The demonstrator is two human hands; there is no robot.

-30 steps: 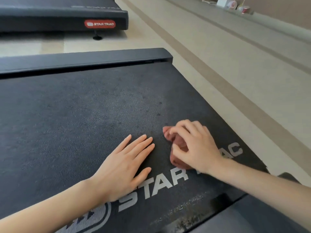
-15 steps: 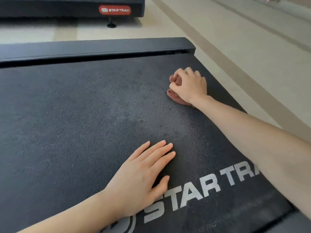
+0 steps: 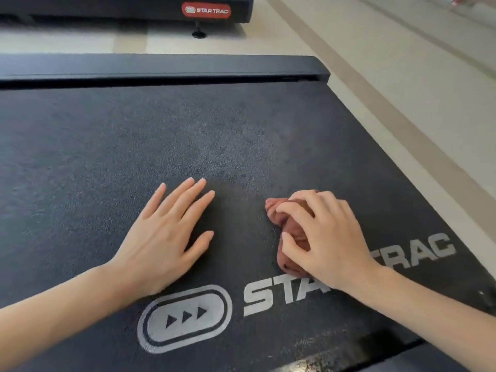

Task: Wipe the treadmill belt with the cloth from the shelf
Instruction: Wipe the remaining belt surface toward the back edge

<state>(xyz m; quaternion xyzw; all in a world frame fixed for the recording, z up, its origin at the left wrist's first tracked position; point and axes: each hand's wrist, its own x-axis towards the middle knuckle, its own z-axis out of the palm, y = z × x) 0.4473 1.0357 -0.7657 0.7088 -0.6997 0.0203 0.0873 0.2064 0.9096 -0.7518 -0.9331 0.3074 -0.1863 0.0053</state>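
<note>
A dark, textured treadmill belt (image 3: 134, 143) fills most of the view, seen from above by the person leaning over it. Pale floor (image 3: 402, 89) runs along its right side and beyond its far end. There a second treadmill (image 3: 120, 6) stands on a small black foot (image 3: 198, 34). A black rail (image 3: 161, 67) borders the belt's far edge.

Two bare forearms reach in from the bottom corners, the left from the lower left and the right from the lower right. The left hand (image 3: 166, 237) lies flat on the belt, palm down. Its fingers are straight and a little apart, and its thumb is angled out toward the right. It holds nothing and sits just above a white oval logo (image 3: 185, 318) with three arrowheads.

The right hand (image 3: 330, 237) is clamped on a crumpled reddish-brown cloth (image 3: 290, 218), with fingers and thumb curled over the bunched fabric and pressing it onto the belt. The cloth sits on the belt's near right part, a clear strip of belt apart from the left hand. Its folds poke out past the fingertips on the hand's left side.

White STAR TRAC lettering (image 3: 268, 294) runs across the belt under the right wrist, which hides the middle letters. A red badge (image 3: 206, 10) on the second treadmill carries the same name.
</note>
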